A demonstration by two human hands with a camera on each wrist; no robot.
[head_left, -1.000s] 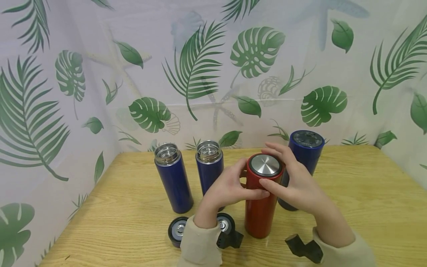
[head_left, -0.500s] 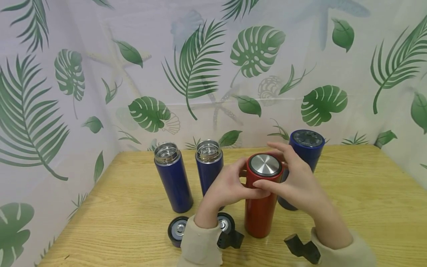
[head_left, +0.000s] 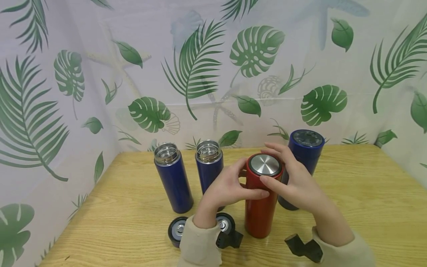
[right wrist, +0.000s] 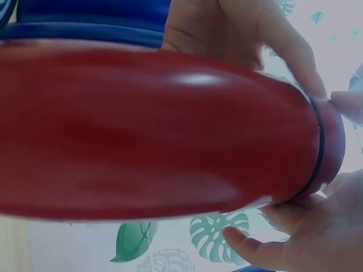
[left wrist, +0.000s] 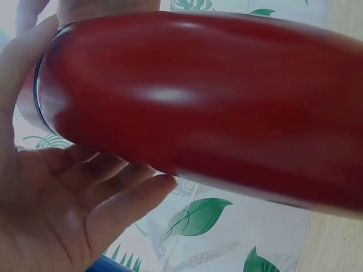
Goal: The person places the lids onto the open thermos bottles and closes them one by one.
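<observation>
In the head view a red thermos (head_left: 261, 213) stands upright on the table, its silver-topped lid (head_left: 265, 165) in place. My left hand (head_left: 230, 185) grips the upper body from the left, thumb across the front. From the right, my right hand (head_left: 297, 181) holds the lid's rim, thumb in front and fingers behind. A dark seam between lid and body shows on the thermos (left wrist: 198, 102) in the left wrist view and on the thermos (right wrist: 170, 130) in the right wrist view. Whether the lid is loose, I cannot tell.
Two lidless blue thermoses (head_left: 175, 185) (head_left: 207, 172) stand to the left. A closed blue thermos (head_left: 305, 155) is behind my right hand. Two upturned lids (head_left: 176, 231) (head_left: 226, 223) lie near my left sleeve, partly covered. A leaf-patterned cloth (head_left: 200, 74) hangs behind the wooden table (head_left: 110, 222).
My right hand's thumb slid left along the lid's front half a second ago and is now back to the right. My left hand and the red thermos have stayed in place.
</observation>
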